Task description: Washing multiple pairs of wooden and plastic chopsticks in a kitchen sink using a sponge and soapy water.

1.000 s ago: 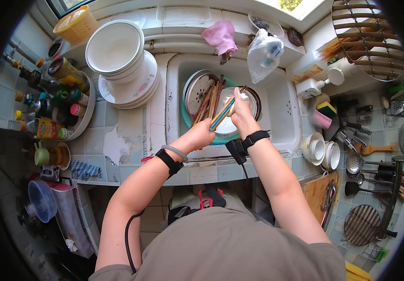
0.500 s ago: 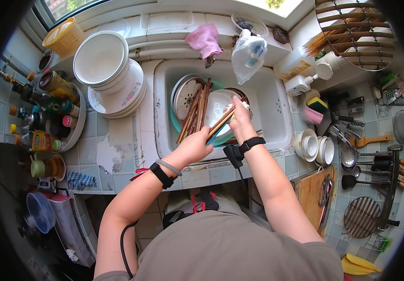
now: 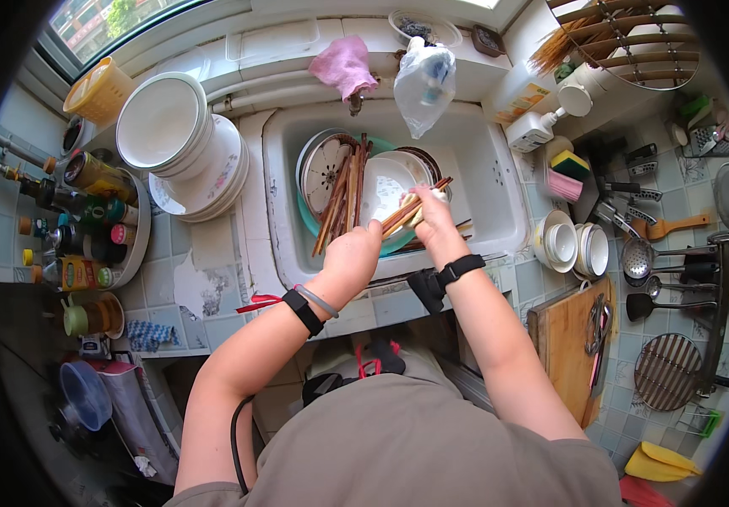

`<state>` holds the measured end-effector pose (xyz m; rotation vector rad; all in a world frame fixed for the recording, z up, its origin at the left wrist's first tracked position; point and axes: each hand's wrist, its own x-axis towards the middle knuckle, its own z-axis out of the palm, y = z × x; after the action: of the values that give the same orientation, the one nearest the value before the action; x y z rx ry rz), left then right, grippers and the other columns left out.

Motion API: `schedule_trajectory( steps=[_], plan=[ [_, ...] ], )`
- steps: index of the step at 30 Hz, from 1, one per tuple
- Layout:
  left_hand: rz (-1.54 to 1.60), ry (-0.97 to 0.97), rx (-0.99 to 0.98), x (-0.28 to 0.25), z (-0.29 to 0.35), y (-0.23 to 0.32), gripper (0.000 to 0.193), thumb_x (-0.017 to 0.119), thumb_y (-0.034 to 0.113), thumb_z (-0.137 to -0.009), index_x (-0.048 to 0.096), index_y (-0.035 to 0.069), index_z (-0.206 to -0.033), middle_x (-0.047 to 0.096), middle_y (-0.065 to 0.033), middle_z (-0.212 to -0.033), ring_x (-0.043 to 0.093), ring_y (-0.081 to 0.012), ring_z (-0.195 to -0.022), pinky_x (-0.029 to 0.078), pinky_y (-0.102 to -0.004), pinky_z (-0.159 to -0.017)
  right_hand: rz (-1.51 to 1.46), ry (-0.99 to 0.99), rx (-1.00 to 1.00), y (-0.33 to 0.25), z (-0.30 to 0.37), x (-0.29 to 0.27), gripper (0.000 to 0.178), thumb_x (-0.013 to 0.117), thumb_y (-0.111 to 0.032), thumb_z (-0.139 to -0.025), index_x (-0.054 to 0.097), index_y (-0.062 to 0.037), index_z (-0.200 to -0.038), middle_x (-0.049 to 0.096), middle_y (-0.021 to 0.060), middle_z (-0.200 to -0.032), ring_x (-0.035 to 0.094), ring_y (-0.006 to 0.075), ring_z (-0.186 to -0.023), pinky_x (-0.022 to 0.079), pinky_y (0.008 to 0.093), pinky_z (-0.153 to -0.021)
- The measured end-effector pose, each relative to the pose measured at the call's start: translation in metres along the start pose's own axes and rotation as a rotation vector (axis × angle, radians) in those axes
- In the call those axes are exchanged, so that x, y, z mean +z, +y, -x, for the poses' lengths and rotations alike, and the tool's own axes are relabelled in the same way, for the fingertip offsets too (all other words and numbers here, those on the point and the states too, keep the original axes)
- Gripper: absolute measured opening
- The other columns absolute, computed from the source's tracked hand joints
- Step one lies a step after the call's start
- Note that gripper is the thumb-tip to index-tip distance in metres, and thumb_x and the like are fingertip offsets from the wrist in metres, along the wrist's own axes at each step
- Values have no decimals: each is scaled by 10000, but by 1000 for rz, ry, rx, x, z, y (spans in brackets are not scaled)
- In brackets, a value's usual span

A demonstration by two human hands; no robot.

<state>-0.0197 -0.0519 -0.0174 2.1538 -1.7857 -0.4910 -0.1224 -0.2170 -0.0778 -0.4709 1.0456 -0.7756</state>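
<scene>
Over the sink, my left hand [image 3: 354,253] is closed round the near ends of a bundle of wooden chopsticks [image 3: 397,220]. My right hand [image 3: 437,224] grips the same bundle farther along, pressing a whitish cloth [image 3: 413,205] against it. The far tips poke out past my right fingers. Beneath sits a teal basin [image 3: 307,219], partly hidden by my hands. More brown chopsticks [image 3: 341,194] lean in it in a loose heap, beside a white bowl [image 3: 384,188] and a strainer-like round dish [image 3: 324,179] with dark holes.
Stacked white bowls [image 3: 162,118] and plates [image 3: 233,173] stand left of the sink [image 3: 504,182]. A pink cloth [image 3: 343,68] covers the tap, near a hanging plastic bag [image 3: 425,84]. Small bowls [image 3: 560,243], a chopping board [image 3: 569,346] and hanging utensils [image 3: 637,258] are on the right.
Both hands have shifted slightly right relative to the sink. The bundle has turned flatter, and its far tips now show beyond my right hand. The whole view has moved a little.
</scene>
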Motion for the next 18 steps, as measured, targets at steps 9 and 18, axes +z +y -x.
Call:
schedule_trajectory(
  steps=[9,18],
  plan=[
    [1344,-631,-243,-3,-23,-5,272,596,168,-829,472,-5,-998,531,-49,-658,541,-101,-543,424,-263,-427,-77,-207,-120,-39,12,2,172,585,-251,-886,513,-96,-874,530,32,-712,557,174,-632,491,311,-592],
    [322,-95,-85,19,-52,19,232,555,133,-758,502,-39,-905,596,-272,-754,589,-423,-724,465,-487,-678,32,-98,-141,-6,41,7,225,579,-245,-894,513,-43,-968,585,68,-839,601,175,-773,507,317,-701]
  ],
)
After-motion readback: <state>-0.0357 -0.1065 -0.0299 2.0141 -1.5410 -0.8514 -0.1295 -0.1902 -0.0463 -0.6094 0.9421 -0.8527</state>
